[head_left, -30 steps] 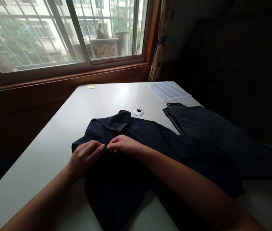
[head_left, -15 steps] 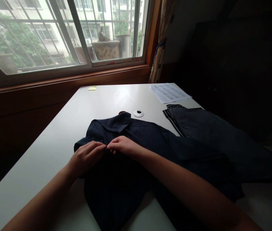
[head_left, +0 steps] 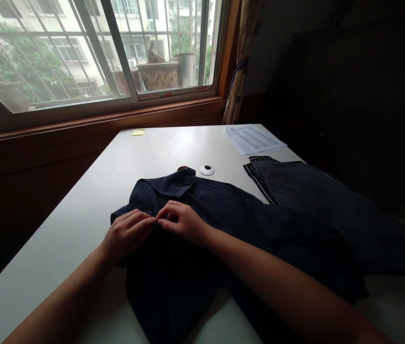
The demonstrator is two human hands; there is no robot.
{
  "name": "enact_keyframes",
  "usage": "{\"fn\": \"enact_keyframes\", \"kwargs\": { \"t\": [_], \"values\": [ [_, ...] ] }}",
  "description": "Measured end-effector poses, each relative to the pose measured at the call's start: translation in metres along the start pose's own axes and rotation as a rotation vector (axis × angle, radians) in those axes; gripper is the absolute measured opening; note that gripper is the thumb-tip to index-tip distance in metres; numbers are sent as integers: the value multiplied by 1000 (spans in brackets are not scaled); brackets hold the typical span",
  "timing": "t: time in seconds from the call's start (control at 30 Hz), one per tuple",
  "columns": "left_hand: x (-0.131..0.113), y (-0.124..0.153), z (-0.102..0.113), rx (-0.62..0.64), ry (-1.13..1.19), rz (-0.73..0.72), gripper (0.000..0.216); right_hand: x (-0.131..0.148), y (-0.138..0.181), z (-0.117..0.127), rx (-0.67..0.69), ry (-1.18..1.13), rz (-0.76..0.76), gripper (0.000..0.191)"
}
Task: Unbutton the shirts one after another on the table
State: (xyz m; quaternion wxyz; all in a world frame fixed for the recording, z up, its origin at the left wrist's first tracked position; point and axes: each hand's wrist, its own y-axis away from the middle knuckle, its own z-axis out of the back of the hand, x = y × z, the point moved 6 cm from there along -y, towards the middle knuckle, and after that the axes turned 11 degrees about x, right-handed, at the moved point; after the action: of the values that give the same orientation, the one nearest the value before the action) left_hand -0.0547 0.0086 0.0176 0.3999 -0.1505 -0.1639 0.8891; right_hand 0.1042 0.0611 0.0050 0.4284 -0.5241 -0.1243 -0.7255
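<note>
A dark navy collared shirt (head_left: pixel 220 196) lies spread over the white table, its collar (head_left: pixel 169 184) toward the window. My left hand (head_left: pixel 128 232) is closed on the shirt's cloth below the collar, near the left side. Thumb and forefinger of my right hand (head_left: pixel 182 220) pinch at the same spot, fingertips meeting those of the left. Between the fingertips sits something small and dark, perhaps a button; it is too small to make out. The cloth under both hands is in deep shadow.
Another dark garment with striped edging (head_left: pixel 295 184) lies at the right. Printed papers (head_left: pixel 254 138) and a yellow sticky note (head_left: pixel 138 132) lie toward the far edge of the white table (head_left: pixel 94 177). A white round piece with a dark centre (head_left: pixel 207 170) is beyond the collar.
My right hand has shifted slightly left, and its fingers have gone from a curled grip to a thumb-and-forefinger pinch. My left hand and the shirt stay nearly in place.
</note>
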Motion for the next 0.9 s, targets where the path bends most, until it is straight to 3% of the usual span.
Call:
{"fn": "enact_keyframes", "kwargs": {
  "t": [0.23,0.47,0.9],
  "values": [
    [-1,-1,2,-30,-33,4,16,4,1,-1,96,150,111,28],
    [-1,1,0,-23,-73,-3,11,11,3,-1,78,293,186,13],
    [-1,2,-2,-16,-84,-26,14,11,3,-5,78,392,201,10]
  ]
}}
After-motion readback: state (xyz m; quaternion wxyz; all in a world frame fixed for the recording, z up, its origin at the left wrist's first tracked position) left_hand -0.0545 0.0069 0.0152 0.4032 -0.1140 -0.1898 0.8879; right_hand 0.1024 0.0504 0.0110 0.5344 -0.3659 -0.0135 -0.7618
